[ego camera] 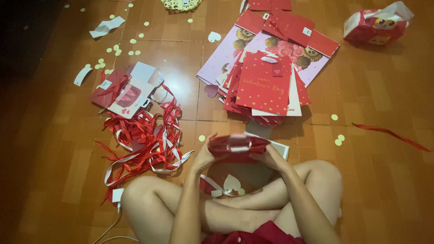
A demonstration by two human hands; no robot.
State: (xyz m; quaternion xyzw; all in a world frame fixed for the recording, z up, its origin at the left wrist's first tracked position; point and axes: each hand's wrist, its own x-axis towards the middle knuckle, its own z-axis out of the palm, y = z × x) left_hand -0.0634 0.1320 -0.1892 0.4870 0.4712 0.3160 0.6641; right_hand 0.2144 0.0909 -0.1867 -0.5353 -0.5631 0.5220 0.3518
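Observation:
I sit cross-legged on a brown tiled floor. Both hands hold a folded red paper gift bag flat in front of my knees. My left hand grips its left edge. My right hand grips its right edge, fingers curled under it. Between my legs lie a white heart-shaped tag and a bit of red and white ribbon. Part of the bag's underside is hidden by my fingers.
A tangle of red and white ribbons lies to my left. A stack of flat red gift bags sits ahead on larger floral bags. A crumpled red package is at far right. Pale paper dots scatter about.

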